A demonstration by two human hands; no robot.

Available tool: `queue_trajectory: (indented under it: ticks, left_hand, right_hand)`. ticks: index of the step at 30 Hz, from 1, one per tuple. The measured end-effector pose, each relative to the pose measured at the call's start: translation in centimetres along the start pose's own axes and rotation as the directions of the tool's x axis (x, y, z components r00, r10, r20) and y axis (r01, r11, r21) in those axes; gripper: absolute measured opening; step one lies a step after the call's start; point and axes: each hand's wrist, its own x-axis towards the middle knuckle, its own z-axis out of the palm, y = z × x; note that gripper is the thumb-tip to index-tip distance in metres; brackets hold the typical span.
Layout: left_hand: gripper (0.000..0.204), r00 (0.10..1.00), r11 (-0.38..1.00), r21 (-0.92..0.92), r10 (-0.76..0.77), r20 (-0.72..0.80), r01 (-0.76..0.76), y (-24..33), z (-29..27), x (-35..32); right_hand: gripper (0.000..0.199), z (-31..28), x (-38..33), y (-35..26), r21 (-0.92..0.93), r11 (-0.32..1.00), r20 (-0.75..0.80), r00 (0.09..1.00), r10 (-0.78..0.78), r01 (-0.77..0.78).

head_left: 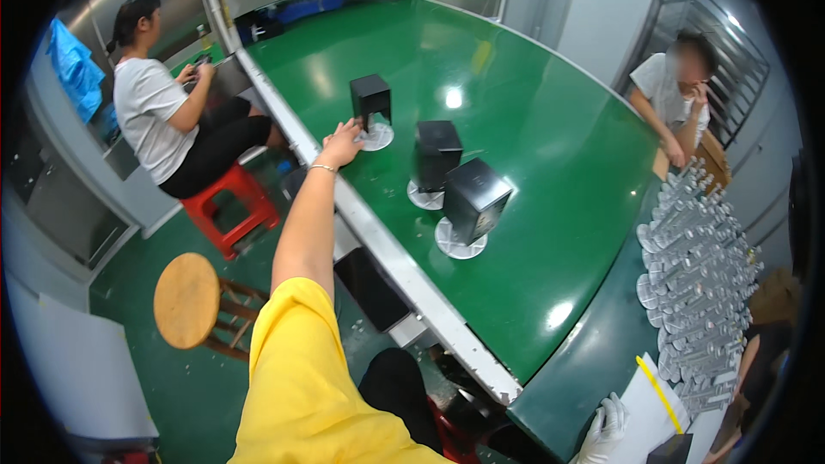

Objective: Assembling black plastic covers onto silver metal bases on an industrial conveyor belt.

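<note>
1 left hand (341, 146), mine: apparently positioning the farthest black box (369, 93) (fingers clamped or apart, I cannot tell); next calls for steadiness.

It is a factory workshop, as the curved green desk (550, 172), repeated black boxes (479, 196), massed clear plastic parts (696, 266) and metal rack (741, 58) show.

a head-worn fisheye looks down across the green tabletop (550, 172).

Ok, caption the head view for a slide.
A left hand reaches toward the farthest of three black boxy pieces on round pale bases, green work surface beneath.
</note>
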Motion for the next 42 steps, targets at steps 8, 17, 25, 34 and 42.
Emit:
queue_trajectory:
  ticks: [8, 17, 25, 34, 42]
  left_hand:
    - [0.049, 0.979, 0.977, -0.182, -0.141, -0.146, 0.114, 2.3, 1.9, 0.4]
    - [0.03, 0.825, 0.913, -0.288, -0.389, -0.41, 0.288, 8.5, 2.6, -4.4]
    - [0.039, 0.933, 0.955, 0.113, 0.293, -0.21, -0.275, 1.6, -1.5, -8.2]
    - [0.033, 0.972, 0.794, -0.571, 0.236, -0.024, -0.207, 0.3, -3.8, -3.5]
    - [0.041, 0.911, 0.89, -0.239, 0.41, 0.047, -0.388, 1.6, -1.1, -1.7]
  right_hand:
    - [0.027, 0.0, -0.2, 0.0, -0.034, 0.999, -0.006, 1.0, -0.008, 0.008]
    - [0.027, 1.0, -0.4, 1.0, 0.021, 0.999, -0.056, 0.998, 0.026, -0.025]
    - [0.025, 0.0, 0.8, -1.0, -0.151, 0.986, -0.116, 0.989, -0.088, 0.07]
    - [0.028, 0.0, 0.5, 0.7, -0.184, 0.982, -0.063, 0.997, -0.054, 0.042]
    - [0.027, 0.2, 0.7, 0.0, -0.213, 0.976, -0.057, 0.996, -0.063, 0.05]
